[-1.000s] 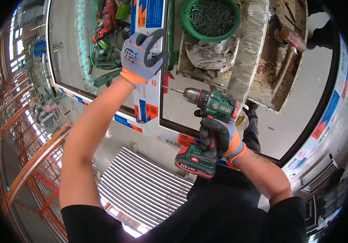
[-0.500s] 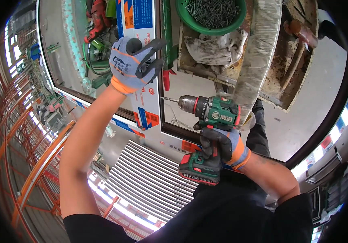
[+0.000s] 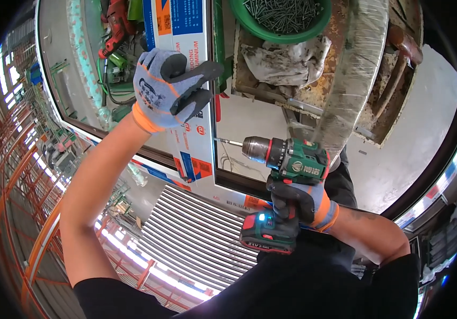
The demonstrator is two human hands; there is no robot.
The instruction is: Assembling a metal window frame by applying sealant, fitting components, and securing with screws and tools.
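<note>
My right hand (image 3: 303,202), in a grey-blue glove with dark fingers, grips a green and black cordless drill (image 3: 305,162) by its handle. The drill lies level, its slim bit (image 3: 231,142) pointing left. The bit's tip meets the inner side of a window-frame bar (image 3: 194,146) covered in printed protective film; whether it has entered the bar cannot be told. A bright light shows on the drill's battery (image 3: 268,231). Farther up that bar rests my gloved left hand (image 3: 167,90), thumb and forefinger stretched apart toward the right, the other fingers bent. Nothing is seen held in it.
Behind the bar, a green bowl of screws (image 3: 281,21) stands in a rusty tray beside a dirty rag (image 3: 287,61). A film-wrapped profile (image 3: 358,69) crosses the tray, with a hammer (image 3: 398,58) at right. A red power tool (image 3: 115,29) lies far left; slats (image 3: 196,228) nearer.
The light on the drill's battery has come on. The whole view has shifted a little; the drill's bit stays at the bar's side, and my left hand remains on the bar.
</note>
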